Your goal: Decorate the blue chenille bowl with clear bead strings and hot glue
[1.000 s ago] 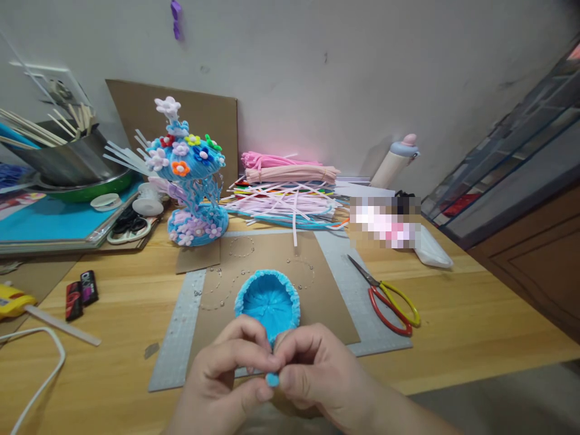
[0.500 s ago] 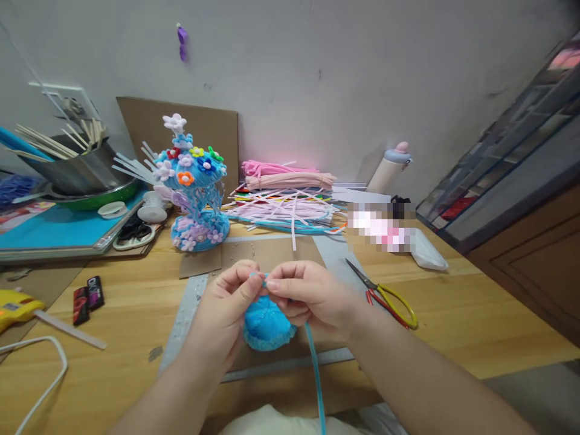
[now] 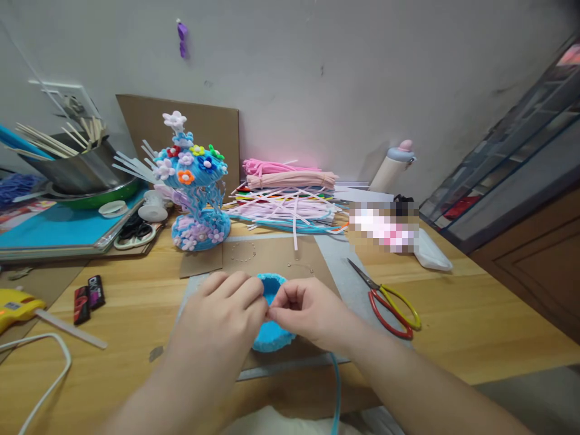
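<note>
Left hand [image 3: 224,317] and right hand [image 3: 302,311] meeting fingertip to fingertip over a blue pipe-cleaner bowl [image 3: 272,329], pinched shut on its near rim. Bowl sitting on the brown cardboard sheet [image 3: 281,257] atop the grey cutting mat [image 3: 338,275]. A loose blue pipe cleaner [image 3: 336,389] trailing down toward the lap. Likely featherlight, fuzzy, soft and easily crushed; best held lightly at the rim. Scissors [image 3: 389,302] lying well apart, to the right.

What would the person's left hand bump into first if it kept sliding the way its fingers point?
Probably the right hand: the left hand points right, fingertips nearly meeting it above the blue woven cup. Whether they already touch is unclear.
</note>
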Available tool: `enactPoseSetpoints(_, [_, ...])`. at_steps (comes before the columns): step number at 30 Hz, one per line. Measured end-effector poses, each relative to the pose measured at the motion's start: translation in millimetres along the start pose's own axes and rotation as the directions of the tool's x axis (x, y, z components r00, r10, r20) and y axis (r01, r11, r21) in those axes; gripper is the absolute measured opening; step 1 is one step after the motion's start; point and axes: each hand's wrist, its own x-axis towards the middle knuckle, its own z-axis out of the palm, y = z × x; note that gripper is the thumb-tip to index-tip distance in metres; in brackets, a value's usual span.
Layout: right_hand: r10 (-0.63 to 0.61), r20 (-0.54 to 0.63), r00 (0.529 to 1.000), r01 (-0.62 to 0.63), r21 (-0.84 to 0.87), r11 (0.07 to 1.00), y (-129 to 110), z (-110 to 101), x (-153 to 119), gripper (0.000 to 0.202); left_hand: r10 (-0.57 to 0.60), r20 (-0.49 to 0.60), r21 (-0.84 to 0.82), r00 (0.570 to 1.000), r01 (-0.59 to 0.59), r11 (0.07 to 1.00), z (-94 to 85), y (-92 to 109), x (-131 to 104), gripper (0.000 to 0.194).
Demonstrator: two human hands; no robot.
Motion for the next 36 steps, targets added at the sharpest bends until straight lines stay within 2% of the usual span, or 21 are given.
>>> enactPoseSetpoints(2, [-0.006,-0.006,1.0,0.006,-0.012,1.0,1.4,1.8,-1.4,0.015,0.003,0.021,-0.017,1.0,-0.003,1.0,-1.7,2.3,-1.9,0.023])
enactPoseSetpoints(4, [-0.031,-0.006,0.999,0.032,0.058,0.998,0.0,0.5,-2.3,0.015,-0.04,-0.024,-0.093,0.999,0.037,0.995,-2.2,1.7,-3.0,0.021])
enactPoseSetpoints(6, [-0.041,0.03,0.999,0.033,0.235,0.971,-3.9,-3.8,-1.6,0.018,-0.147,-0.098,-0.28,0.984,0.115,0.953,-0.5,-0.9,-1.8,0.014])
enactPoseSetpoints(7, [-0.044,0.069,0.997,0.018,0.344,0.939,-6.4,-6.5,-0.4,0.019,-0.227,-0.113,-0.414,0.967,0.162,0.896,1.6,-2.2,-0.1,0.011])
enactPoseSetpoints(9, [-0.059,0.171,0.983,-0.042,0.532,0.846,-11.6,-11.4,3.7,0.022,-0.395,-0.079,-0.702,0.915,0.231,0.674,8.7,-3.6,5.1,0.008])
enactPoseSetpoints(11, [-0.094,0.243,0.965,-0.085,0.636,0.767,-15.4,-13.8,9.1,0.021,-0.519,0.011,-0.902,0.854,0.233,0.364,19.0,-2.5,11.2,0.008])
enactPoseSetpoints(13, [-0.121,0.248,0.961,-0.082,0.673,0.735,-16.4,-13.1,14.2,0.018,-0.591,0.082,-0.981,0.802,0.17,0.095,30.5,0.4,16.1,0.009])
enactPoseSetpoints(14, [-0.128,0.234,0.964,-0.068,0.68,0.73,-15.9,-12.1,16.0,0.016,-0.617,0.106,-0.991,0.78,0.132,-0.004,36.0,2.0,17.6,0.009])
enactPoseSetpoints(15, [-0.133,0.219,0.967,-0.053,0.68,0.731,-14.8,-11.0,17.1,0.016,-0.644,0.12,-0.993,0.756,0.095,-0.073,40.8,3.4,18.4,0.009])
enactPoseSetpoints(18, [-0.112,0.205,0.972,-0.047,0.642,0.766,-10.4,-10.7,16.8,0.016,-0.699,0.173,-0.979,0.694,0.044,-0.198,50.2,5.6,16.9,0.006])
enactPoseSetpoints(20, [-0.064,0.228,0.972,-0.084,0.582,0.809,-8.9,-14.1,14.8,0.019,-0.685,0.263,-0.95,0.679,0.059,-0.306,52.6,5.7,14.5,0.001])
enactPoseSetpoints(22, [-0.017,0.245,0.969,-0.118,0.522,0.845,-10.0,-19.0,12.8,0.021,-0.652,0.344,-0.914,0.676,0.081,-0.399,53.4,5.2,12.5,0.009])
enactPoseSetpoints(23, [-0.003,0.248,0.969,-0.125,0.498,0.858,-11.5,-21.3,11.9,0.022,-0.646,0.36,-0.906,0.673,0.088,-0.414,53.5,4.8,11.6,0.012])
enactPoseSetpoints(25, [-0.001,0.235,0.972,-0.113,0.472,0.874,-15.8,-24.3,10.3,0.024,-0.664,0.333,-0.929,0.669,0.11,-0.354,53.3,3.3,9.6,0.013])
enactPoseSetpoints(26, [-0.005,0.222,0.975,-0.102,0.466,0.879,-18.1,-25.0,9.5,0.024,-0.682,0.289,-0.953,0.672,0.131,-0.274,52.9,2.0,8.3,0.013])
enactPoseSetpoints(28, [-0.009,0.205,0.979,-0.088,0.456,0.886,-22.2,-24.8,7.9,0.024,-0.707,0.141,-0.981,0.693,0.195,-0.004,51.1,-1.5,5.0,0.01])
enactPoseSetpoints(30, [0.02,0.188,0.982,-0.101,0.43,0.897,-24.4,-23.4,6.5,0.026,-0.662,-0.064,-0.895,0.747,0.25,0.369,48.0,-5.5,1.6,0.005])
enactPoseSetpoints(32, [0.059,0.136,0.989,-0.104,0.355,0.929,-23.8,-21.5,5.6,0.028,-0.517,-0.245,-0.685,0.821,0.231,0.691,44.5,-8.4,-0.7,0.009])
enactPoseSetpoints(33, [0.067,0.094,0.993,-0.092,0.293,0.952,-22.5,-20.5,5.3,0.028,-0.427,-0.305,-0.566,0.851,0.199,0.8,42.9,-9.0,-1.3,0.011])
enactPoseSetpoints(34, [0.059,0.047,0.997,-0.068,0.214,0.974,-20.7,-19.4,5.2,0.028,-0.34,-0.341,-0.453,0.877,0.163,0.876,41.5,-8.9,-1.6,0.011])
enactPoseSetpoints(36, [0.018,-0.041,0.999,-0.017,0.018,1.0,-16.0,-17.1,5.2,0.026,-0.185,-0.351,-0.265,0.918,0.092,0.96,39.3,-7.4,-1.6,0.009])
